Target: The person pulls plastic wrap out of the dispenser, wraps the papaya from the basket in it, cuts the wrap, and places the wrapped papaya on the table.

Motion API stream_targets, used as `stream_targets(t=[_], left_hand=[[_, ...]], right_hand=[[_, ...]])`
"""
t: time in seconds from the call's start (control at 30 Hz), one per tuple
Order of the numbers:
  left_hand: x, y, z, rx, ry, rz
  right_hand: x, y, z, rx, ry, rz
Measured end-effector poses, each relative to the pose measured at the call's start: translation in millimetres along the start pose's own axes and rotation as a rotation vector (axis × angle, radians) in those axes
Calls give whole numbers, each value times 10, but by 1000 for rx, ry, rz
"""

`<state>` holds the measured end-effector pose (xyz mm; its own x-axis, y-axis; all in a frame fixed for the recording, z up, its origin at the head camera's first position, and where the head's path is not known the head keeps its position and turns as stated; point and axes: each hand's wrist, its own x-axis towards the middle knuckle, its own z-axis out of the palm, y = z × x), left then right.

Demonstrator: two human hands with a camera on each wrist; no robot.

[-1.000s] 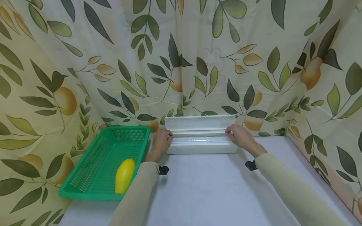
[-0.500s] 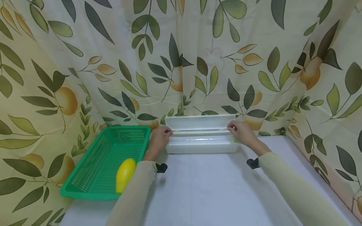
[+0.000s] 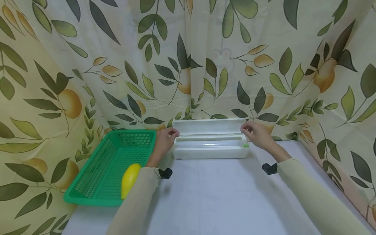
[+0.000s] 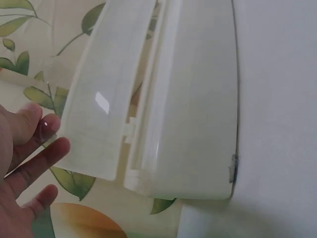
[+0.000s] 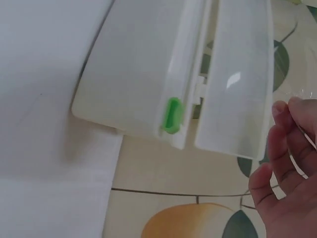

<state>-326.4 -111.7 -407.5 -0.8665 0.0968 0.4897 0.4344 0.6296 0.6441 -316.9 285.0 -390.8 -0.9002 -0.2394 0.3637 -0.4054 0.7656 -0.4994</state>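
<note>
A white cling film dispenser stands at the back of the table, its lid raised. Inside lies a shiny roll of clear film. My left hand is at the dispenser's left end, thumb and forefinger pinching clear cling film, which shows only as a faint glint. At the opposite end, thumb and forefinger of my right hand pinch the film too, beside the lid's edge. Both hands are raised about level with the lid. A green slider sits on the dispenser's right end.
Left of the dispenser stands a green plastic basket with a yellow, mango-shaped fruit in it, partly behind the left sleeve. A curtain with leaves and fruit hangs right behind the dispenser. White cloth covers the table.
Both hands have risen from the dispenser's opening to about lid height and spread slightly apart. The green slider at the right end has come into sight.
</note>
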Motion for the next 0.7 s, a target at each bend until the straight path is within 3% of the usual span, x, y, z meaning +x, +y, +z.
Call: stream_targets(t=[0.3, 0.7], left_hand=[[-42, 100, -125, -101, 40, 60], [-52, 278, -341, -171, -1, 12]], right_hand=[[-77, -100, -183, 14, 44, -81], [-137, -260, -439, 20, 28, -97]])
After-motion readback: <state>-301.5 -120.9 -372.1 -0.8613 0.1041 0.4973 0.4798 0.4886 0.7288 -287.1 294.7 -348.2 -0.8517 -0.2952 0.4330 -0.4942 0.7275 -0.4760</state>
